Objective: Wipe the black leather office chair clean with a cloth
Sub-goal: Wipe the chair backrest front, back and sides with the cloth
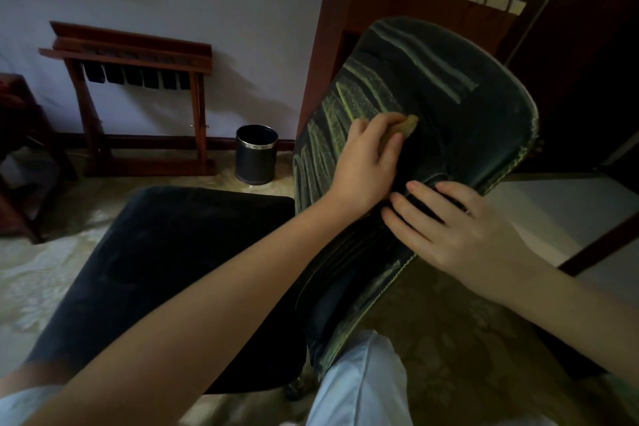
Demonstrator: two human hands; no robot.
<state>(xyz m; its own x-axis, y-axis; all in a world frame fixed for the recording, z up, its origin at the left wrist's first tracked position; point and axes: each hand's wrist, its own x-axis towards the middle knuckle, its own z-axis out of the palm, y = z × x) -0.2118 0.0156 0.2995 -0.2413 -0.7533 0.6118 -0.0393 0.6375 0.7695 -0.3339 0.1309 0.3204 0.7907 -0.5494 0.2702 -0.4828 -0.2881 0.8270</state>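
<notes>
Head view, chair: one black leather office chair (484,135), just in front of the person; its backrest (449,97) leans at a tilt on the right of the picture, its seat (166,252) lies low on the left
Head view, cloth: one small yellowish cloth (410,123), bunched up and pressed against the middle of the backrest; only its end shows past the fingers
Head view, left hand: one left hand (363,162), fingers curled round the cloth and holding it to the leather; the arm reaches in across the seat from the lower left
Head view, right hand: one right hand (456,232), holding nothing, fingers straight and spread flat on the lower part of the backrest, near the left hand but apart from it; it looks to be steadying the chair
Head view, done so far: pale greenish streaks run in bands across the left and upper parts of the backrest; I judge them to be wipe marks, so much of the backrest has been gone over; whether they are damp or smeared dust I cannot tell
Head view, left to do: the dark patch to the right of the cloth and the right edge of the backrest show few streaks; the seat shows no bands and looks dull, so it probably waits its turn; armrests and base are not to be seen
Head view, surroundings: one black bin (256,154) with a shiny rim on the floor by the wall; one wooden rack (131,79) against the wall; one brown cabinet (397,10) behind the chair, with packets on top too blurred to count
</notes>
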